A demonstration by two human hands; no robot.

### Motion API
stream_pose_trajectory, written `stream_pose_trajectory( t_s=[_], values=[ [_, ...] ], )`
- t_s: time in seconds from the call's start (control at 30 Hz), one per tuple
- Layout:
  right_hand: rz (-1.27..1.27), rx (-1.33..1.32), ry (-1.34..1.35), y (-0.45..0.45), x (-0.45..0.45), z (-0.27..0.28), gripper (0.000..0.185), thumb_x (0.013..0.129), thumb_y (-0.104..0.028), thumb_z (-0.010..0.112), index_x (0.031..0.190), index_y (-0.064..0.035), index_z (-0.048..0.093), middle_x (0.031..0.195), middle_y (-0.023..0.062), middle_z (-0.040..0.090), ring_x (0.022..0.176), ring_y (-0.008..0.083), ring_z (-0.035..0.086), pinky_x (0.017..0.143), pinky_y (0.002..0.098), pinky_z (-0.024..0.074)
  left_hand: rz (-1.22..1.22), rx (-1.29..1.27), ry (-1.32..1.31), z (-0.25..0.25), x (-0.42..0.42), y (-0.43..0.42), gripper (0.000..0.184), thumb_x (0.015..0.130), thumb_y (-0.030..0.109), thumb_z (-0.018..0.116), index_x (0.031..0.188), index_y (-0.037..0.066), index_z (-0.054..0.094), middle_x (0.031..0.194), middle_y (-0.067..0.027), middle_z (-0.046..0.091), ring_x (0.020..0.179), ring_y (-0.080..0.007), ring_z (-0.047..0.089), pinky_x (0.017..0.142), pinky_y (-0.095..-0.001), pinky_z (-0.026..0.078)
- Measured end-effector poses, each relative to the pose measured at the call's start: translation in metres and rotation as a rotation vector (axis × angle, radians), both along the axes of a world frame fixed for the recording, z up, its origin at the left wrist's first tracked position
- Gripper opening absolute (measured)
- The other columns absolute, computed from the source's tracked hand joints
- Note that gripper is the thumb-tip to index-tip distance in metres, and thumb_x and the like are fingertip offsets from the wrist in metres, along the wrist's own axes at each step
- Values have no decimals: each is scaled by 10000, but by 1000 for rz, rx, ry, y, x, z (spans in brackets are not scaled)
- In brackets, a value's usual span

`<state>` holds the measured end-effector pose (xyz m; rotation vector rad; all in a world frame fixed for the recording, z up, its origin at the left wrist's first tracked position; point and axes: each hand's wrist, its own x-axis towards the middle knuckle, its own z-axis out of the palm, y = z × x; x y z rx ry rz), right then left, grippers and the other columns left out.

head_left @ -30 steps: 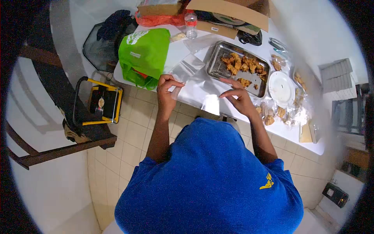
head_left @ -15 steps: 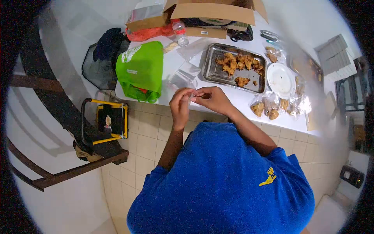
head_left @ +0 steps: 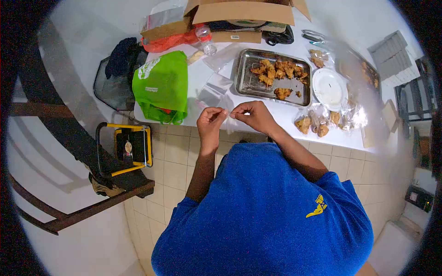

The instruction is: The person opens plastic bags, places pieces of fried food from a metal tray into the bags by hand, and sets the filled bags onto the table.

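Observation:
My left hand (head_left: 210,125) and my right hand (head_left: 256,117) meet at the table's front edge, each with thumb and fingertips pinched. Between them is a thin clear plastic bag (head_left: 229,123), hanging a little below the fingertips and hard to make out. Beyond my hands, a metal tray (head_left: 251,86) holds browned, fried-looking food pieces (head_left: 267,69). Flat clear bags (head_left: 215,87) lie on the table just past my left hand. Right of my right hand are several filled clear bags (head_left: 311,124) with similar brown pieces inside.
A white plate (head_left: 329,89) sits right of the tray, with tongs (head_left: 314,36) behind it. A green bag (head_left: 161,85) stands at left, near a plastic bottle (head_left: 205,40). An open cardboard box (head_left: 244,14) is at the back. A yellow-framed step stool (head_left: 148,146) stands left below.
My fingertips have drawn slightly apart, and more of the clear bag shows hanging between them. The whole view has shifted a little; the tray and filled bags stay in place.

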<state>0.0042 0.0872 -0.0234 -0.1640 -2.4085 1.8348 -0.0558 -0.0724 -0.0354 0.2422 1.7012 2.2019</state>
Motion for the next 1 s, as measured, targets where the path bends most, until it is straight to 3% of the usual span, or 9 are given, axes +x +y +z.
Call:
stream_pose_trajectory(
  t_s=[0.13, 0.23, 0.33, 0.63, 0.73, 0.83, 0.93, 1.0],
  values=[
    [-11, 63, 34, 4, 1, -2, 202, 750, -226, 718, 813, -40, 669, 735, 57, 664, 641, 115, 610, 628, 259, 501, -7, 48, -71, 14, 1, 3, 147, 870, 93, 579, 971, 17, 504, 891, -60, 579, 821, -139, 581, 800, -296, 504],
    [-12, -71, -40, 8, 0, 2, 228, 762, -200, 727, 843, 1, 654, 741, 33, 641, 666, 82, 575, 634, 231, 480, -26, 77, -183, 17, -3, 0, 132, 887, 110, 555, 962, 22, 490, 912, -68, 562, 855, -149, 581, 828, -326, 508],
    [-31, -22, -41, 10, 2, 16, 258, 756, -228, 736, 842, 0, 650, 755, 34, 637, 672, 82, 573, 633, 238, 483, -99, 92, -146, 10, -8, -3, 117, 901, 117, 534, 959, 28, 484, 897, -56, 553, 869, -150, 580, 826, -330, 508],
    [-136, 162, 107, 4, -4, 22, 321, 687, -305, 753, 818, -27, 659, 768, 87, 655, 688, 204, 640, 642, 305, 511, -173, -14, -63, 28, -1, -1, 161, 930, 226, 481, 949, 70, 450, 1088, -130, 570, 961, -188, 569, 888, -357, 461],
    [-97, 242, 135, 5, -5, 28, 303, 682, -297, 752, 810, -36, 666, 771, 94, 661, 687, 211, 642, 620, 313, 504, -185, -54, -42, 31, 1, 0, 137, 953, 189, 429, 965, 56, 462, 1094, -124, 586, 894, -143, 575, 834, -295, 454],
    [-46, 203, 39, 4, -3, 29, 196, 714, -184, 731, 812, -26, 669, 731, 77, 648, 656, 147, 606, 591, 278, 471, -261, -157, 7, 28, 1, 0, 130, 953, 177, 425, 952, 54, 468, 1047, -105, 595, 872, -124, 563, 815, -289, 459],
    [-46, 163, 29, 3, -3, 25, 148, 733, -165, 710, 802, -38, 679, 729, 75, 652, 659, 142, 606, 581, 274, 463, -272, -213, 68, 31, 2, 2, 193, 947, 263, 436, 970, 71, 454, 1036, -101, 575, 926, -174, 570, 829, -339, 472],
    [-43, 144, 65, 3, -2, 21, 122, 745, -147, 692, 805, -41, 679, 719, 75, 648, 658, 142, 607, 579, 272, 462, -231, -212, 63, 31, 3, 2, 168, 953, 211, 421, 953, 46, 453, 975, -94, 582, 848, -140, 551, 798, -306, 475]
  ],
)
